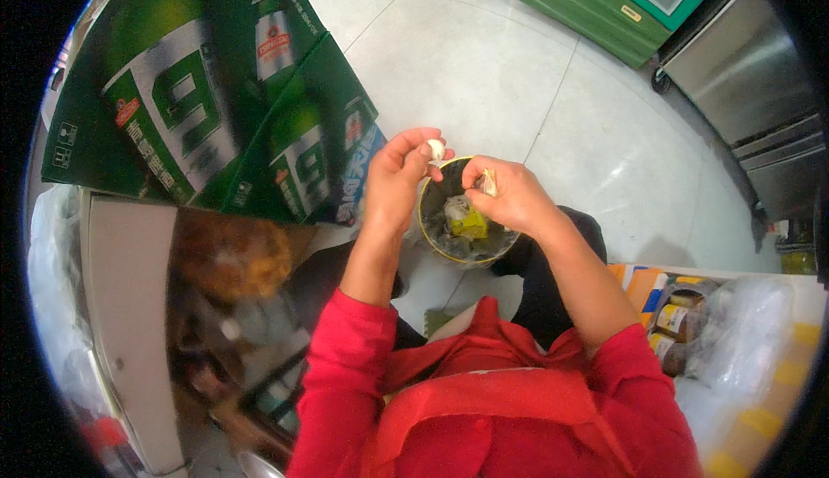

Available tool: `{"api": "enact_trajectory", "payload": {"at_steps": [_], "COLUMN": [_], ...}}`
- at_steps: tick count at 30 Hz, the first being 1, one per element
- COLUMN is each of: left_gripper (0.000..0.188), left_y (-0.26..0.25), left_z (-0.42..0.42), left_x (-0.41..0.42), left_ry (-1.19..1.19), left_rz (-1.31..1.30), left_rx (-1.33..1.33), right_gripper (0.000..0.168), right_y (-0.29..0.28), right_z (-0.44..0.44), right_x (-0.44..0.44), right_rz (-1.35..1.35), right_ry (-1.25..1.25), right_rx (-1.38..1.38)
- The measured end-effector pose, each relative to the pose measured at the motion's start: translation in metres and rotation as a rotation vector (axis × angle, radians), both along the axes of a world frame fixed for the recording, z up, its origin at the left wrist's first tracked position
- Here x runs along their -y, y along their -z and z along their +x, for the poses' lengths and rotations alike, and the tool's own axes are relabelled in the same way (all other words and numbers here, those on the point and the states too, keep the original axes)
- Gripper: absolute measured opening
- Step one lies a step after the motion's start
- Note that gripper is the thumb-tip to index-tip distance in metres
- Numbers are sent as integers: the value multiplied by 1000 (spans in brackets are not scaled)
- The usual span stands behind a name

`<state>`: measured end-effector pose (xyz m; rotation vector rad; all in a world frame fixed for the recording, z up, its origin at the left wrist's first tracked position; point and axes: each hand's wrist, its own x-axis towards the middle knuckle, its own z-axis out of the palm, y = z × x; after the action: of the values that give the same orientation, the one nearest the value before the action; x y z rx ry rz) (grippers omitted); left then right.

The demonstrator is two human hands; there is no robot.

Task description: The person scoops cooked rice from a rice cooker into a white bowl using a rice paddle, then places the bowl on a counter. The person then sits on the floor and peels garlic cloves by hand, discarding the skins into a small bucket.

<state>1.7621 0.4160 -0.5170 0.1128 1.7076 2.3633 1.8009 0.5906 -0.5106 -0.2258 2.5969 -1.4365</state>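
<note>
My left hand pinches a small white garlic clove between thumb and fingers. To its right, my right hand holds a pale, papery piece of garlic skin in curled fingers. Both hands are above the rim of a round, yellow-edged trash bin lined with a clear plastic bag. Inside the bin lie a yellow-green wrapper and some pale scraps. The bin stands on the floor between my knees.
Green beer cartons rise at the left, above a shelf with blurred items. A box with jars and plastic packaging is at the right. A green-framed cooler and a stainless steel cabinet stand beyond the tiled floor.
</note>
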Motion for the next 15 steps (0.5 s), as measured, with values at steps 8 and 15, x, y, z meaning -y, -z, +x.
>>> {"api": "enact_trajectory", "payload": {"at_steps": [8, 15], "left_gripper": [15, 9], "left_y": [6, 3], "left_z": [9, 9], "left_x": [-17, -13], "left_ry": [-31, -85], "left_rz": [-170, -237], "left_rx": [-65, -103], "right_gripper": [21, 10], "right_y": [32, 4], "right_z": [-12, -7], "right_x": [8, 11], "right_rz": [-310, -343], "right_ry": [148, 210], "right_rx": [27, 65]}}
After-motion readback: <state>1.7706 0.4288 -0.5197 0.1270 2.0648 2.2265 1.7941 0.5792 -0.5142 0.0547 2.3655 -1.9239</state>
